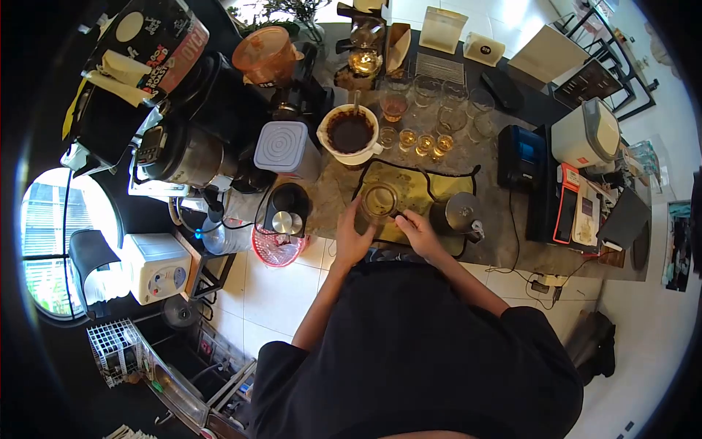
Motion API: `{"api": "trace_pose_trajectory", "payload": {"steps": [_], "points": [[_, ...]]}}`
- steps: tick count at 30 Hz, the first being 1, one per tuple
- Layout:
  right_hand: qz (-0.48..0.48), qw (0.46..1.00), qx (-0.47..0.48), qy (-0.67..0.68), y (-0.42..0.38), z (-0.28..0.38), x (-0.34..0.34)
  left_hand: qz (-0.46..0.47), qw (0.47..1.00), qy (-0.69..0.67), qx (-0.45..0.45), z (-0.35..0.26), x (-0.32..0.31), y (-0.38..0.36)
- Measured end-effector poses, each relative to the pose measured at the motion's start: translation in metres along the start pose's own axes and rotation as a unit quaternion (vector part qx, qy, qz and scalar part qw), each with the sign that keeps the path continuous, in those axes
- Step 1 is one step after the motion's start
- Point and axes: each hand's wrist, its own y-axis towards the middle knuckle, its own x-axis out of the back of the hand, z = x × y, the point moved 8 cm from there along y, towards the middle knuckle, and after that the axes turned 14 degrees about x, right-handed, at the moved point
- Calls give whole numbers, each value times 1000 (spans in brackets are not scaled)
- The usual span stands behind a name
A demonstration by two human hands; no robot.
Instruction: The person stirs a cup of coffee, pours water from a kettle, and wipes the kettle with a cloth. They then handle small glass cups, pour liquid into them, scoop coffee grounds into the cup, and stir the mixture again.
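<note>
A round clear glass vessel [379, 200], seen from above, is held between both hands over a yellow cloth [409, 179] with dark edging. My left hand [354, 238] curves along its left side. The fingers of my right hand [418, 233] close on its lower right edge; whether a handle is there I cannot make out. A metal pitcher [461, 212] stands just right of that hand. Beyond the cloth, a white bowl-like cup [351, 134] contains dark liquid and a spoon. Several small glasses [424, 145] with amber liquid stand beside it.
Taller glasses [453, 102] fill the back of the counter. At the left are a lidded container [284, 146], a black scale-like device with a metal knob [287, 219] and a coffee machine [186, 154]. A black printer-like box [521, 157] and loose cables [515, 234] lie to the right.
</note>
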Motion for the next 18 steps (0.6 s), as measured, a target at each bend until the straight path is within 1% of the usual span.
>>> {"api": "trace_pose_trajectory", "payload": {"steps": [1,2,3,4,5,6,8,10,11,13,14,16,18], "points": [[-11,990,22,-141,-1,3,8,-15,1000,6,-17,-4,1,1],[-22,959,43,-279,-2,14,10,-30,999,13,-34,-7,1,-1],[-20,960,44,-277,-2,31,4,-32,999,14,-33,-8,1,-3],[-33,924,120,-363,-2,65,-1,-33,999,5,-28,-9,1,-3],[-45,874,196,-442,-2,98,-8,-34,999,-5,-23,-9,2,-1],[-40,874,201,-441,5,113,-12,-41,999,-6,-22,-7,2,1],[-41,948,181,-259,32,125,-15,-67,996,-5,-60,-4,2,-1],[-63,989,104,-83,73,102,-8,-76,995,3,-60,-5,3,-3],[-61,989,107,-83,91,97,-7,-83,994,12,-63,-7,3,-3],[-75,996,48,16,122,77,-10,-85,995,9,-59,-5,1,-3],[-73,996,51,19,132,75,-11,-83,995,7,-51,-4,2,-1],[-28,999,35,23,142,66,-16,-85,995,3,-54,-3,2,0],[-19,999,47,13,145,65,-17,-85,995,-6,-52,-3,3,-2]]}}
